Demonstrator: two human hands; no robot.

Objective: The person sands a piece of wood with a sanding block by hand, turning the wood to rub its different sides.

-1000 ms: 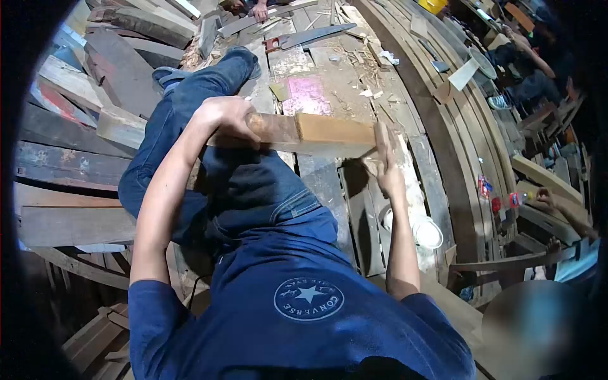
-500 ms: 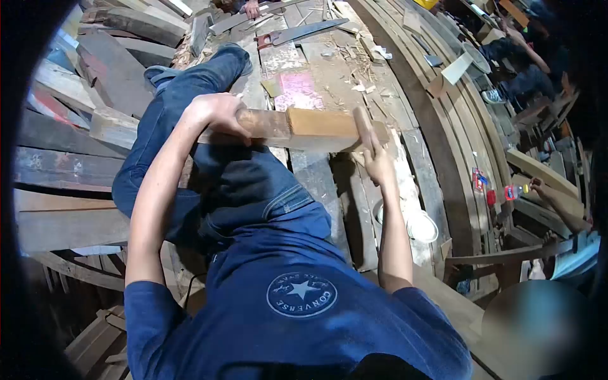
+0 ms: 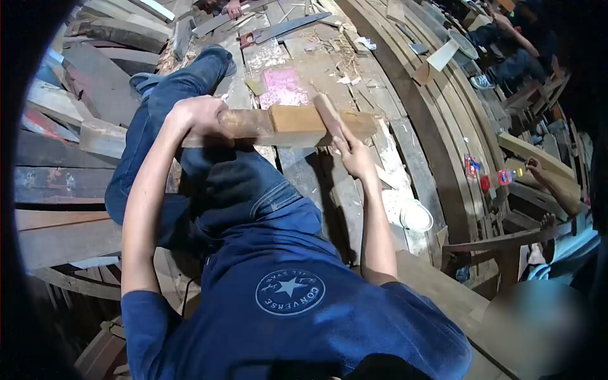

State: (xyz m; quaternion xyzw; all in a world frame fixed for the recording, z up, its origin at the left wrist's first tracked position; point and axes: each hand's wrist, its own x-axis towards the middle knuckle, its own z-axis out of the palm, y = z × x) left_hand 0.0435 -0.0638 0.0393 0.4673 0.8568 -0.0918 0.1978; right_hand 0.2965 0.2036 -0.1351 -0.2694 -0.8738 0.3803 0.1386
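Note:
A wooden piece [image 3: 297, 121] lies crosswise above my lap, with a raised, orange-brown middle and a lower, darker left part. My left hand [image 3: 199, 117] is closed round its left end. My right hand [image 3: 356, 158] grips the near end of a flat, pale wooden bar [image 3: 327, 114], fingers along its side. That bar slants across the right half of the wooden piece and seems to rest on it; its underside is hidden.
Beyond lies a handsaw [image 3: 285, 30] among shavings, near a pink patch [image 3: 284, 87]. A white round container [image 3: 416, 216] stands right of my forearm. Long planks [image 3: 437, 126] run along the right, where other people sit; one person's hand [image 3: 535, 170] is near a bottle [image 3: 508, 176]. Stacked timber [image 3: 63, 183] fills the left.
My right hand has moved the flat wooden bar leftward along the wooden piece, and the bar slants more. My left hand keeps its grip. The whole view has shifted slightly.

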